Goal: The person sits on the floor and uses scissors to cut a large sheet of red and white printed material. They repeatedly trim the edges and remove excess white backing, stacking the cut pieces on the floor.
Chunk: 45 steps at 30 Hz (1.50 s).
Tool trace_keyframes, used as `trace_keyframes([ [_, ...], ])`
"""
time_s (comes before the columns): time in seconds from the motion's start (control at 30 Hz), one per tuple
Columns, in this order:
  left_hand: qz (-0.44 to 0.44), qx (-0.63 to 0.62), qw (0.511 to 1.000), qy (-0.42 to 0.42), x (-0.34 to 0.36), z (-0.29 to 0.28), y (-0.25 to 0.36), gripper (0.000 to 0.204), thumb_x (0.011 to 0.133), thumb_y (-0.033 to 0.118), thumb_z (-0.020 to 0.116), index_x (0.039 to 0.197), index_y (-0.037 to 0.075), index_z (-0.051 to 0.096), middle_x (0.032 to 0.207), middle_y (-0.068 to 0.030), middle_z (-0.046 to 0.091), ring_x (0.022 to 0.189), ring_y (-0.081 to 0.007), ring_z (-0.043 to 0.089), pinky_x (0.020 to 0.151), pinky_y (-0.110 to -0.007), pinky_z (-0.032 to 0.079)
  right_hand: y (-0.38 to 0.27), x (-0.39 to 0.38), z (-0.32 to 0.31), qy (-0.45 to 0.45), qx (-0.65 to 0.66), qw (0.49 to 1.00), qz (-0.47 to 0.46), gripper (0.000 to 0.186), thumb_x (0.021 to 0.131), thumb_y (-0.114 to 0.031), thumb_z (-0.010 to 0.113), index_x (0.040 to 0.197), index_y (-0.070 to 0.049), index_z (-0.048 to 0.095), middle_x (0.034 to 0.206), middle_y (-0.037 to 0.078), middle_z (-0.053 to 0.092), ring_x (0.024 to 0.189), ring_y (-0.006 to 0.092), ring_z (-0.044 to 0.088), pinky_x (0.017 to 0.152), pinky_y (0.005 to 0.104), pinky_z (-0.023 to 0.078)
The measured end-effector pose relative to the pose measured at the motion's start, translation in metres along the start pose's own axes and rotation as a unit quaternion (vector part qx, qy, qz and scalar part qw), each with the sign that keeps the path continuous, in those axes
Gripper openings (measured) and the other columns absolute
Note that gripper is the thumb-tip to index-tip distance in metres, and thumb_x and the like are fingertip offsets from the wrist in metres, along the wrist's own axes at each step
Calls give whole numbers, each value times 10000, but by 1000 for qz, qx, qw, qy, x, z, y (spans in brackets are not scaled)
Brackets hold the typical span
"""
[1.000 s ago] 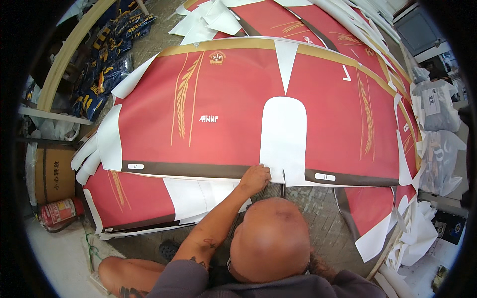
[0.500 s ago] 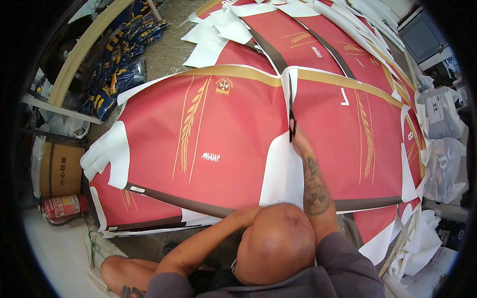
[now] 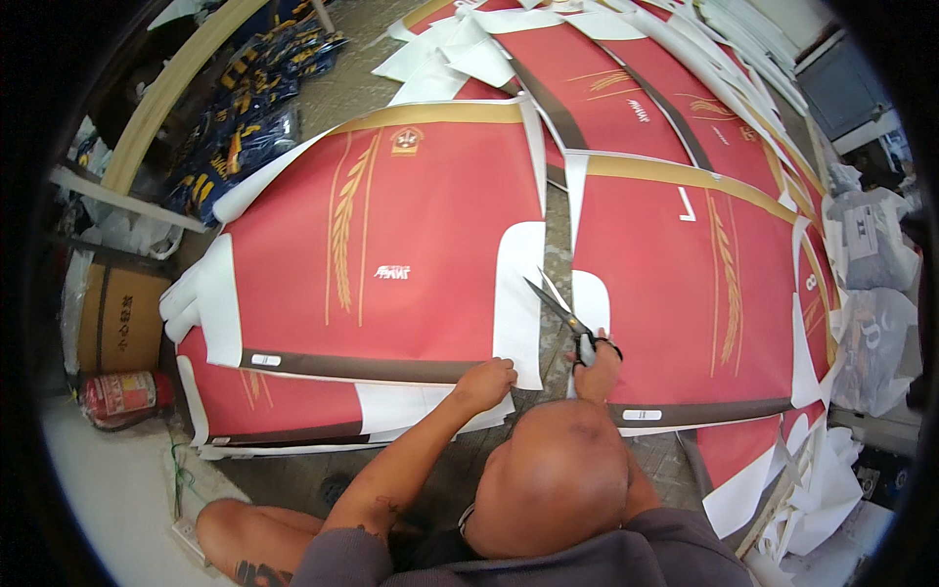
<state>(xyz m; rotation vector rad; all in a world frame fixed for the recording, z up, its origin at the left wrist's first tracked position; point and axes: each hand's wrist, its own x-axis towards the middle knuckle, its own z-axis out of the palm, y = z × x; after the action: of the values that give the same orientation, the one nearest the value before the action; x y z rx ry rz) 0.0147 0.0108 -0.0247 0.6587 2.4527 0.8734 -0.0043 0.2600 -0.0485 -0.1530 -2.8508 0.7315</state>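
Observation:
My left hand (image 3: 486, 384) pinches the near right corner of a large red printed panel (image 3: 440, 196), which has a gold top band, a wheat-ear print and white margins. In my right hand (image 3: 598, 374) is a pair of scissors (image 3: 583, 340) with black handles; its blades are apart and point away from me, to the left. The scissors lie over the gap between that panel and a second red panel (image 3: 655, 284) to the right. This second panel has a rounded white patch at its left edge and a brown strip along its near side.
More red printed sheets (image 3: 558, 59) overlap at the back. Packed dark blue garments (image 3: 245, 108) lie at the left, near a cardboard box (image 3: 119, 318) and a fire extinguisher (image 3: 122, 396). Bagged goods (image 3: 873, 338) and white offcuts (image 3: 822, 489) line the right side.
The joined sheet is now two separate panels with floor showing between them. My right hand has come back toward me with the scissors. My left hand now holds the left panel's corner.

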Motion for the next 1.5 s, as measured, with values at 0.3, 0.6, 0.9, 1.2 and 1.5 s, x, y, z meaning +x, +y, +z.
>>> trace_keyframes([
  [0.3, -63, -240, 965, 80, -25, 31, 4, 894, 642, 357, 845, 1373, 67, 420, 1398, -195, 388, 1318, -365, 324, 1113, -465, 265, -19, 132, -12, 119, -11, 992, -28, 335, 651, 23, 576, 983, -1, 605, 897, 182, 605, 871, 381, 555, 809, 470, 420],
  [0.6, -163, -788, 475, 357, -15, 48, 71, 479, 926, 261, 589, 1336, 76, 426, 1252, -85, 567, 1092, -202, 587, 911, -361, 501, -251, 102, 24, -543, 558, 627, -28, 248, 875, -153, 630, 1048, -6, 529, 1093, 166, 671, 983, 191, 657, 738, 273, 483],
  [0.9, -122, -702, 286, 640, -108, -69, -52, 735, 911, 670, 366, 1364, 92, 406, 1207, -131, 582, 1140, -292, 544, 965, -467, 454, -155, 72, -7, -402, 366, 832, -113, 218, 855, -80, 665, 1048, -2, 602, 989, 75, 692, 901, 164, 628, 817, 305, 484],
  [1.2, -474, -325, 267, 774, -140, -67, -136, 664, 753, 175, 731, 1271, -79, 402, 1238, -227, 501, 1084, -295, 546, 930, -387, 436, 21, 7, -31, -83, 115, 979, 149, 282, 823, -108, 682, 1077, -9, 611, 888, 177, 666, 785, 283, 630, 714, 360, 477],
  [1.5, -448, -480, 210, 724, -176, -36, -145, 422, 799, 110, 614, 1157, -94, 525, 1149, -211, 565, 1031, -311, 586, 858, -436, 513, 69, -112, 19, -28, -74, 970, 228, 482, 813, -344, 716, 1167, -43, 589, 1057, 204, 658, 972, 371, 624, 829, 422, 474],
])
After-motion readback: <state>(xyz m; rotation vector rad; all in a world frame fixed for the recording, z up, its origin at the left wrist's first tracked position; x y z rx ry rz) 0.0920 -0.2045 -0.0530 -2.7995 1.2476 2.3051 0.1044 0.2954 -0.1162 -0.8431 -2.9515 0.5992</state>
